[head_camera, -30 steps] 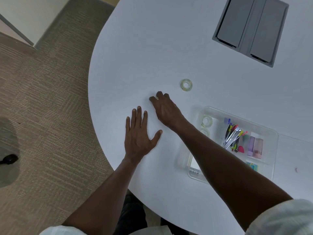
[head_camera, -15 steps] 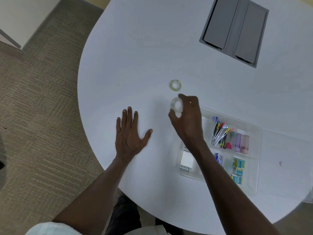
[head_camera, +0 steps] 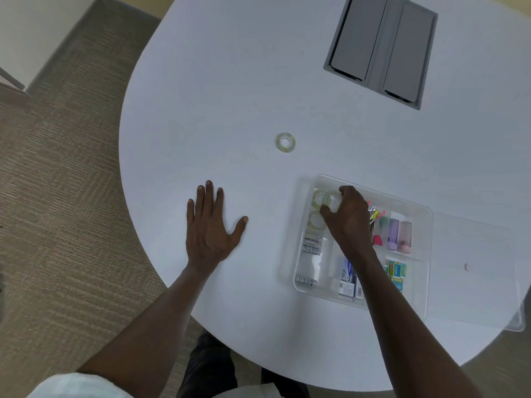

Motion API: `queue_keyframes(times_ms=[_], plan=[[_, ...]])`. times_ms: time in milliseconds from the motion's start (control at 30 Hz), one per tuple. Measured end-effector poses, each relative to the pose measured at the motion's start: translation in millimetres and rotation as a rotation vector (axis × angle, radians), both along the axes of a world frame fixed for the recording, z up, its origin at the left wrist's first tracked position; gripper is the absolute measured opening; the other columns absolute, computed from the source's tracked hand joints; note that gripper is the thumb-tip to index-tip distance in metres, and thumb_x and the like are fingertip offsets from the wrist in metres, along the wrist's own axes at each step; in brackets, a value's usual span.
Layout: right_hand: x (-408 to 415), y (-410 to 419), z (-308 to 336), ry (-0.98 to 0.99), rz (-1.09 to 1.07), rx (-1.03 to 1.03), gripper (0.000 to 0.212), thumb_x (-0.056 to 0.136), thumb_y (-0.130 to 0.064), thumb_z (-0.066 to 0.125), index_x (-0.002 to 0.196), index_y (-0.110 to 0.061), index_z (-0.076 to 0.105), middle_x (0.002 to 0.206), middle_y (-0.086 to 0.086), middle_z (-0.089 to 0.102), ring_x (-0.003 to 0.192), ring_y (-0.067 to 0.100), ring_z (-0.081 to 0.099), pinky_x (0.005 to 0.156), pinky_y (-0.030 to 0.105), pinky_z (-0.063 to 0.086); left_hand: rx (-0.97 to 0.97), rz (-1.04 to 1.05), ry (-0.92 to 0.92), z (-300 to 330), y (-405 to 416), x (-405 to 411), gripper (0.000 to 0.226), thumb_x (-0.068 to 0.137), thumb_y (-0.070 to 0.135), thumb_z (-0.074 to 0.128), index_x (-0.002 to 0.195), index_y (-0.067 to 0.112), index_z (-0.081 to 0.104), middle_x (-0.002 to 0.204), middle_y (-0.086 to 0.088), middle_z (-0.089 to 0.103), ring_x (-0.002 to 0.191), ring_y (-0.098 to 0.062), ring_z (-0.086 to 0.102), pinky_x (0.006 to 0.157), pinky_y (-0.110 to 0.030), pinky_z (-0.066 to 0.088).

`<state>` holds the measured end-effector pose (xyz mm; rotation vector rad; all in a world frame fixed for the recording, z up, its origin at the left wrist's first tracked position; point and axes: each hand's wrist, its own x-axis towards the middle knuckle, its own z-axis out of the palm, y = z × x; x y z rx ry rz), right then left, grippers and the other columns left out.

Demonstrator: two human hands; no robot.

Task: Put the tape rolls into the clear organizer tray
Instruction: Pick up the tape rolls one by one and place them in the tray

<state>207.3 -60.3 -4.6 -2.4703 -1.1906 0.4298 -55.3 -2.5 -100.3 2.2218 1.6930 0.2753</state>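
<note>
My right hand [head_camera: 349, 218] is over the far left compartment of the clear organizer tray [head_camera: 416, 307] and pinches a clear tape roll [head_camera: 332, 200] between thumb and fingers. Two more clear tape rolls lie in that compartment, one [head_camera: 318, 198] just left of the held roll and one [head_camera: 316, 220] below it. Another clear tape roll [head_camera: 284, 142] lies loose on the white table [head_camera: 230, 96], beyond the tray. My left hand [head_camera: 209, 225] rests flat on the table with fingers spread, left of the tray.
The tray also holds pens, small bottles [head_camera: 399, 232], packets and a labelled box [head_camera: 311, 245]. A clear lid [head_camera: 482, 282] lies to the tray's right. A grey cable hatch [head_camera: 379, 47] is set into the table at the far right. The table edge curves close on the left, above carpet.
My right hand picked a tape roll off the table, then carried it right and toward me into the tray's far left compartment. The left hand stayed flat.
</note>
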Motion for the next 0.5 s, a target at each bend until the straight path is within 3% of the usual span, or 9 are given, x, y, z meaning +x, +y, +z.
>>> queue_keyframes(times_ms=[500], plan=[[-2, 15, -23, -0.019, 0.037, 0.012, 0.042, 0.077, -0.013, 0.069, 0.112, 0.000, 0.049, 0.100, 0.021, 0.061, 0.094, 0.037, 0.056, 0.079, 0.039, 0.043, 0.020, 0.005, 0.002, 0, -1, 0, 0.085, 0.093, 0.067, 0.047, 0.156, 0.011, 0.031, 0.169, -0.011, 0.017, 0.158, -0.026, 0.012, 0.128, -0.044, 0.010]])
